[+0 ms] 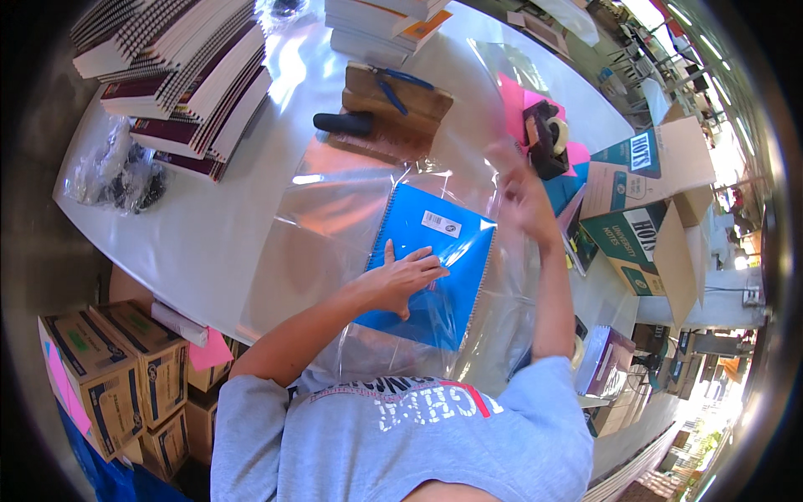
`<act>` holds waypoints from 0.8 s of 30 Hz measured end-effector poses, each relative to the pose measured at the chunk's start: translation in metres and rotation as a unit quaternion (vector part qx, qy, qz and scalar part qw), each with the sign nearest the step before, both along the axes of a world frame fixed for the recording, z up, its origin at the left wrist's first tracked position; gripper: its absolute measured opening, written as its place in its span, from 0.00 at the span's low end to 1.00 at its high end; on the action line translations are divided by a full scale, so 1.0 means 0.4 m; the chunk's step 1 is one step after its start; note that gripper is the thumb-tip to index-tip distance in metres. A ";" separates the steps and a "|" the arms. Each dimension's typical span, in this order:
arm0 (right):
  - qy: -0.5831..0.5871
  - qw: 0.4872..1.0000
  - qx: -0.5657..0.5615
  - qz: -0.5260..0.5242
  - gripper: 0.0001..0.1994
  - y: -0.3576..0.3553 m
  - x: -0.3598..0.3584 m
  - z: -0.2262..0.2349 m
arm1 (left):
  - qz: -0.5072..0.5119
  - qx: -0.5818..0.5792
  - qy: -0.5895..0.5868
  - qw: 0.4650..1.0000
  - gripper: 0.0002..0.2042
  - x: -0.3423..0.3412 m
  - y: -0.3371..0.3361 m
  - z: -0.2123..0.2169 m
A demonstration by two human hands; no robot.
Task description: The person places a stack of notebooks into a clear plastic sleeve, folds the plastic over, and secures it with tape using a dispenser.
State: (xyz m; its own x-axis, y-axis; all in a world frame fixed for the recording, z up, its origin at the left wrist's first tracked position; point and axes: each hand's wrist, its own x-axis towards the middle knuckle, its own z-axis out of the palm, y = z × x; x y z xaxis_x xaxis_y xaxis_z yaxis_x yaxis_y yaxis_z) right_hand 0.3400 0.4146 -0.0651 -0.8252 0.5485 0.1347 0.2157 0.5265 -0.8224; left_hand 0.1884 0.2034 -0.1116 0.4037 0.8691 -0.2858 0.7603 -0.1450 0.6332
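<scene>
A blue spiral notebook [458, 269] lies on a clear plastic sheet [293, 251] in front of me. Coil binding shows along both its left and right edges, and a small white label is near its top. My left hand [405, 278] rests flat on the cover with its fingers spread. Beyond the notebook's upper right corner, my right hand [529, 201] is raised near a dark tape dispenser [544, 146] holding a roll of tape. Motion smears its fingers, so whether they grip anything cannot be made out.
Behind the notebook, pliers with blue handles [393, 88] lie on a wooden block [397, 134], near a black-handled tool [343, 124]. Stacked spiral books [192, 92] stand far left beside bagged black coils [125, 176]. Opened cartons [636, 209] are at right; closed boxes [109, 368] sit lower left.
</scene>
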 end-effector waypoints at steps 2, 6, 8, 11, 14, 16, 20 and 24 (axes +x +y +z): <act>-0.093 0.968 -0.063 0.226 0.33 -0.117 0.010 0.012 | -0.008 -0.011 -0.010 1.000 0.48 0.005 0.001 -0.002; -0.166 0.962 0.118 0.181 0.27 -0.208 0.047 -0.094 | 0.036 0.034 -0.014 0.999 0.50 0.001 -0.028 -0.045; -0.105 0.982 0.095 0.121 0.18 -0.190 0.075 -0.122 | 0.084 0.087 -0.045 0.992 0.52 -0.010 -0.054 -0.059; -0.014 0.994 -0.022 0.110 0.12 -0.188 0.090 -0.166 | 0.301 0.125 0.011 0.945 0.58 -0.006 -0.095 -0.068; 0.030 0.992 -0.055 0.112 0.11 -0.180 0.061 -0.139 | 0.269 0.114 0.050 0.955 0.62 -0.019 -0.067 -0.075; 0.033 0.989 -0.105 0.100 0.10 -0.187 0.053 -0.141 | 0.188 0.155 0.089 0.966 0.63 -0.023 -0.024 -0.063; 0.034 0.986 -0.152 0.062 0.10 -0.219 0.028 -0.132 | 0.152 0.165 0.078 0.971 0.62 -0.014 0.006 -0.068; -0.004 0.991 -0.100 0.093 0.10 -0.233 0.006 -0.184 | 0.129 0.173 0.078 0.973 0.60 -0.003 0.016 -0.076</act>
